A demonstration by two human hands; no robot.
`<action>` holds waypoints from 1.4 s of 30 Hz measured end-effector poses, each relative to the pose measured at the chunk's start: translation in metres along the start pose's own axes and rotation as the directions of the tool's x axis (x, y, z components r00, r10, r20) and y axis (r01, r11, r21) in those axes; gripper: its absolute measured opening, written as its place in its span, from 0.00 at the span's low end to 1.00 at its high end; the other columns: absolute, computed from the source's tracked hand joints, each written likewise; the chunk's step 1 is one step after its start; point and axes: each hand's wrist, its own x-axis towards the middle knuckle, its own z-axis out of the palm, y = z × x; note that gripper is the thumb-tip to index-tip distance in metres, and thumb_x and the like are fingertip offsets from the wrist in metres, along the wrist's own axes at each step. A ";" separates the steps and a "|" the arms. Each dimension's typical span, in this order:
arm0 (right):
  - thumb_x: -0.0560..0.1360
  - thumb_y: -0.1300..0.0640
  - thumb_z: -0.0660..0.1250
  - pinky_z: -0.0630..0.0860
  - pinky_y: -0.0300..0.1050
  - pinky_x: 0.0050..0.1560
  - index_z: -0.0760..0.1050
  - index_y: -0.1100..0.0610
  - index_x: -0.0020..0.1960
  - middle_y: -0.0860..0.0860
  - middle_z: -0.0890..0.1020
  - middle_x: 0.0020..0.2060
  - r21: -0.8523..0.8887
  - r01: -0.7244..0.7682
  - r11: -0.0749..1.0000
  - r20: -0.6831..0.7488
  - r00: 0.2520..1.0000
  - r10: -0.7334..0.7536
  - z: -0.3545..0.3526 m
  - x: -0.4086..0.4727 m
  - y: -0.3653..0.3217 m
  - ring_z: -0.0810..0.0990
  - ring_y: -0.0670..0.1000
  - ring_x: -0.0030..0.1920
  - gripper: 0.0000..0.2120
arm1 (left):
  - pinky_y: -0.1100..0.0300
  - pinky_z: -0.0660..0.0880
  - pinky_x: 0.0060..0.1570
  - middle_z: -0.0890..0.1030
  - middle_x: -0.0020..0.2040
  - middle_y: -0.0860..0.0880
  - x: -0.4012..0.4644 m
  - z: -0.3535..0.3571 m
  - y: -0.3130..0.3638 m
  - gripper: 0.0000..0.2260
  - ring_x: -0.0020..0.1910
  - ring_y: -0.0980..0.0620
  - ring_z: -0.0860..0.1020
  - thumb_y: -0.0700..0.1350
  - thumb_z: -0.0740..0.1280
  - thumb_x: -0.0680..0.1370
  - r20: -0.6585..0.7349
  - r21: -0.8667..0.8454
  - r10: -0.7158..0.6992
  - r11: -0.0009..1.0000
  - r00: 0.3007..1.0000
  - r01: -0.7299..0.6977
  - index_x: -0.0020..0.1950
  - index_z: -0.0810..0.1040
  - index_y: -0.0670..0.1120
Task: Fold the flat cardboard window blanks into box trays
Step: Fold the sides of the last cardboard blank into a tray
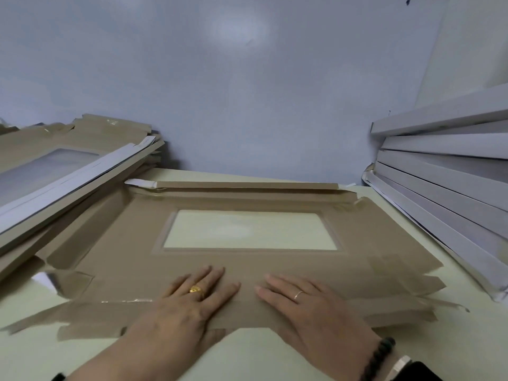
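On the left, a stack of flat brown blanks (68, 166) lies tilted at the table's edge; how many sheets it holds cannot be counted. In the middle one cardboard blank (132, 243) lies flat on the pale table (275, 353), with one clear window (250, 229) at its centre and its far flap (247, 185) raised a little. Two hands press on its near flap. The left hand (198, 295) lies palm down with fingers straight and slightly spread, and wears one gold ring (196, 290). Just beside it, the right hand (299, 301) lies flat the same way, gripping nothing, with one thin ring (298, 295) and a dark bead bracelet (378, 356) at the wrist. On the right stands a stack of white folded trays (445, 182), at least six.
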 end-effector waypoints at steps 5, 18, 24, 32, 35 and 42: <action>0.72 0.36 0.44 0.71 0.29 0.55 0.70 0.42 0.65 0.39 0.72 0.64 -0.018 -0.145 0.989 0.175 0.974 0.146 -0.015 -0.021 0.023 0.71 0.39 0.64 0.28 | 0.73 0.27 0.60 0.31 0.68 0.64 -0.013 0.010 -0.034 0.44 0.68 0.56 0.28 0.77 0.22 0.50 -0.035 -0.143 -0.060 0.988 0.998 0.055 0.66 0.31 0.67; 0.67 0.25 0.54 0.50 0.21 0.63 0.56 0.33 0.67 0.25 0.56 0.67 0.204 -0.312 0.928 0.005 0.948 0.317 -0.016 -0.089 0.107 0.51 0.26 0.66 0.30 | 0.54 0.68 0.62 0.66 0.69 0.64 -0.050 0.063 -0.157 0.25 0.67 0.63 0.64 0.68 0.55 0.72 -0.171 -0.311 -0.211 0.938 0.962 0.151 0.68 0.68 0.64; 0.68 0.45 0.62 0.68 0.32 0.44 0.76 0.35 0.37 0.40 0.80 0.35 0.291 -0.356 0.888 -0.237 0.872 0.428 -0.018 -0.090 0.103 0.75 0.45 0.43 0.06 | 0.61 0.74 0.46 0.76 0.48 0.65 -0.051 0.060 -0.170 0.16 0.49 0.62 0.75 0.69 0.56 0.73 -0.230 -0.380 -0.327 0.897 0.917 0.224 0.50 0.76 0.63; 0.74 0.49 0.65 0.71 0.49 0.39 0.75 0.45 0.43 0.51 0.80 0.32 0.190 -0.547 0.815 -0.209 0.789 0.578 -0.022 -0.071 0.095 0.76 0.55 0.37 0.02 | 0.53 0.70 0.33 0.73 0.28 0.60 -0.033 0.031 -0.138 0.15 0.29 0.56 0.75 0.70 0.49 0.73 -0.419 -0.214 -0.377 0.925 0.826 0.313 0.42 0.69 0.63; 0.73 0.50 0.67 0.70 0.48 0.44 0.78 0.49 0.51 0.52 0.81 0.39 0.128 -0.599 0.790 -0.207 0.763 0.612 -0.019 -0.064 0.094 0.77 0.57 0.42 0.08 | 0.55 0.65 0.33 0.76 0.31 0.56 -0.029 0.028 -0.129 0.12 0.32 0.48 0.79 0.63 0.57 0.72 -0.456 -0.093 -0.362 0.928 0.813 0.361 0.47 0.73 0.58; 0.76 0.60 0.62 0.64 0.46 0.63 0.70 0.50 0.66 0.47 0.75 0.62 0.044 -0.457 0.889 -0.094 0.884 0.459 -0.011 -0.053 0.098 0.71 0.51 0.63 0.19 | 0.45 0.73 0.40 0.80 0.44 0.47 -0.021 0.019 -0.104 0.17 0.39 0.41 0.80 0.41 0.72 0.67 -0.413 0.040 -0.254 0.954 0.874 0.296 0.54 0.77 0.52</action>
